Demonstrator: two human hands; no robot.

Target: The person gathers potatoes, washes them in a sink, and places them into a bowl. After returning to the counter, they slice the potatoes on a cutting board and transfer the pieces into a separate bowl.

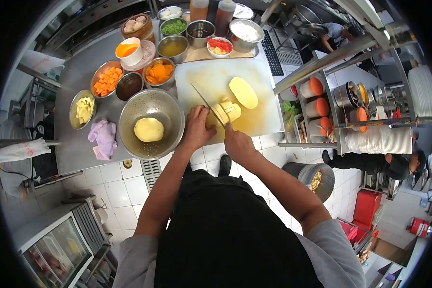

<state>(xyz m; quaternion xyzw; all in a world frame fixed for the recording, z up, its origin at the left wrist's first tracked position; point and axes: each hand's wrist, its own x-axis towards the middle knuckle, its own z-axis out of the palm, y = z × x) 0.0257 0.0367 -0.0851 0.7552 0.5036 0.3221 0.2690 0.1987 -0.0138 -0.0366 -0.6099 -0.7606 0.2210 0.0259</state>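
My right hand (239,145) is wrapped round the handle of a kitchen knife (207,104), its blade angled to the far left across the cutting board (192,77). Pale yellow cut potato pieces (229,111) lie against the right side of the blade. My left hand (197,127) rests at the board's near left, just left of the blade, thumb apart from the fingers; I see nothing in it. Farther right on the board lies a long peeled potato half (243,92), flat side up. A perforated steel colander (129,108) left of the board holds a peeled potato (149,129).
Around the colander stand bowls of potato cubes (84,110), diced carrot (108,81), carrot slices (159,73) and dark liquid (129,86). A purple cloth (102,138) lies near the table edge. Ingredient containers line the back. A lined bin (317,181) stands right; other people are farther off.
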